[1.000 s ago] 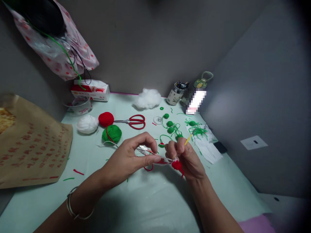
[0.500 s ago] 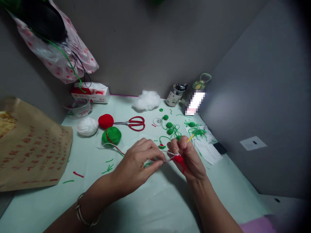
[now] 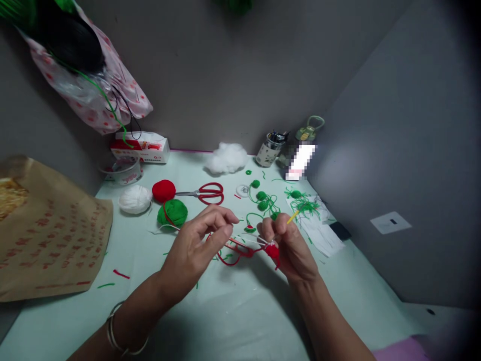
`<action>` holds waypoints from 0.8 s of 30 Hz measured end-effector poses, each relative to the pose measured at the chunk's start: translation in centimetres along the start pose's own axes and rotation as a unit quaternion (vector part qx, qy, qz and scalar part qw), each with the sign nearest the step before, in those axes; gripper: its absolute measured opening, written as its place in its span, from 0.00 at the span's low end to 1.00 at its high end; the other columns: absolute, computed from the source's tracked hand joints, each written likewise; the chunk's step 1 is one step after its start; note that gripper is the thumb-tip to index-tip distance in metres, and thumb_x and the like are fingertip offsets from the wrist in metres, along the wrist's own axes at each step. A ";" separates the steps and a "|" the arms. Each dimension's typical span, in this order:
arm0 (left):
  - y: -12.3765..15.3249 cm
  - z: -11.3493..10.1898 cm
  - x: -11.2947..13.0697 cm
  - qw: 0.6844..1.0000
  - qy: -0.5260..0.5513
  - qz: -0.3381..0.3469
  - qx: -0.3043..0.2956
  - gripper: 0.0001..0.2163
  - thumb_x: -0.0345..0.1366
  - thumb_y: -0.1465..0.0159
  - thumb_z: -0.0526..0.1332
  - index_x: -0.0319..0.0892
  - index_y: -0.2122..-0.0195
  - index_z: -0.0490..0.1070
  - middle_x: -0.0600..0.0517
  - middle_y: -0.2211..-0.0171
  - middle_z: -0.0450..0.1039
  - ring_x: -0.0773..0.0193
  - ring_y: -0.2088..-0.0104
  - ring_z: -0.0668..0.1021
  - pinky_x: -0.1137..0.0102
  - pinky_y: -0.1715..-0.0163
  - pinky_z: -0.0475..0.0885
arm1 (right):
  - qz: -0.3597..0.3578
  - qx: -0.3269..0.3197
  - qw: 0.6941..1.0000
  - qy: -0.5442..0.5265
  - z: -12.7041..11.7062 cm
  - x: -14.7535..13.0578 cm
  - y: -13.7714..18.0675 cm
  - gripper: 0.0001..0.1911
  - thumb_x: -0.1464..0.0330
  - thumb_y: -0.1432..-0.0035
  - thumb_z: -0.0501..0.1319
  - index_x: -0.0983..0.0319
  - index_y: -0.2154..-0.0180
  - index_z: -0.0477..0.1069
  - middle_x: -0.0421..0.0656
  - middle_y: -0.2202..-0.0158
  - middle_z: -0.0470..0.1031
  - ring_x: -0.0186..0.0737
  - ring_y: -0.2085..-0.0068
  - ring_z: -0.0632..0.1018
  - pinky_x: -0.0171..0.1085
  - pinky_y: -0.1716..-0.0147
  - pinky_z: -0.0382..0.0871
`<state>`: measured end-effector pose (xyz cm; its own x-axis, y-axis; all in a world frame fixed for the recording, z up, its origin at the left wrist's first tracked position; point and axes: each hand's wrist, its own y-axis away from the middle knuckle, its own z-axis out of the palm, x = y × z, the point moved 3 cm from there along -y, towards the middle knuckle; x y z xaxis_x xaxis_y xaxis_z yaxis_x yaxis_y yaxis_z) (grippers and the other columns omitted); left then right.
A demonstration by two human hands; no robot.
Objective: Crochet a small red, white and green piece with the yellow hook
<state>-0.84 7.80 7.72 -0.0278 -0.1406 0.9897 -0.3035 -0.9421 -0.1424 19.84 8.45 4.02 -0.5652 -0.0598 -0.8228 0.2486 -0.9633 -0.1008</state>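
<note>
My right hand (image 3: 291,248) is closed on a yellow crochet hook (image 3: 292,216) and a small red crocheted piece (image 3: 272,250). Red yarn (image 3: 235,250) runs from that piece to my left hand (image 3: 197,243), whose thumb and forefinger pinch the strand while the other fingers curl loosely. Both hands hover over the pale green table (image 3: 233,321). Behind them lie a green yarn ball (image 3: 172,212), a red yarn ball (image 3: 164,190) and a white yarn ball (image 3: 135,199).
Red-handled scissors (image 3: 207,192) lie behind the yarn balls. Small green crocheted pieces (image 3: 263,199), white stuffing (image 3: 226,157), a tissue box (image 3: 140,146), a pen cup (image 3: 268,149) and a brown paper bag (image 3: 48,235) surround the work. Grey walls close the back and right.
My left hand drew back to the left and slightly up, pulling out a loop of red yarn. My right hand stayed nearly in place with the hook and red piece.
</note>
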 end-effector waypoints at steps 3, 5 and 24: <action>-0.1 -0.2 0.5 0.991 0.125 -0.024 0.049 0.14 0.36 0.32 0.64 0.42 0.76 0.69 0.48 0.57 0.77 0.59 0.56 0.77 0.69 0.60 0.75 | -0.001 -0.004 1.000 0.001 0.0 0.1 0.0 0.15 0.57 0.39 0.72 0.57 0.70 0.73 0.37 0.73 0.73 0.31 0.75 0.64 0.28 0.76 0.63; -0.2 -0.1 1.0 0.962 0.258 -0.054 0.066 0.14 0.34 0.34 0.66 0.41 0.76 0.68 0.50 0.61 0.77 0.61 0.61 0.79 0.72 0.68 0.78 | 0.003 -0.011 1.000 0.001 0.0 0.3 0.0 0.14 0.57 0.39 0.72 0.57 0.69 0.74 0.37 0.72 0.74 0.31 0.76 0.65 0.29 0.76 0.63; 1.3 0.9 1.8 0.888 -0.295 0.348 0.059 0.09 0.24 0.40 0.61 0.46 0.71 0.71 0.49 0.52 0.81 0.45 0.33 0.70 0.42 0.28 0.44 | 0.014 -0.056 0.998 0.010 0.7 0.6 0.3 0.14 0.58 0.37 0.71 0.59 0.68 0.72 0.38 0.71 0.76 0.28 0.77 0.65 0.28 0.75 0.62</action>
<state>-0.42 6.03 9.25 0.3449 -0.8039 0.4845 -0.3054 -0.5842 -0.7520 18.98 7.89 3.88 -0.5410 -0.0791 -0.8373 0.3511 -0.9259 -0.1394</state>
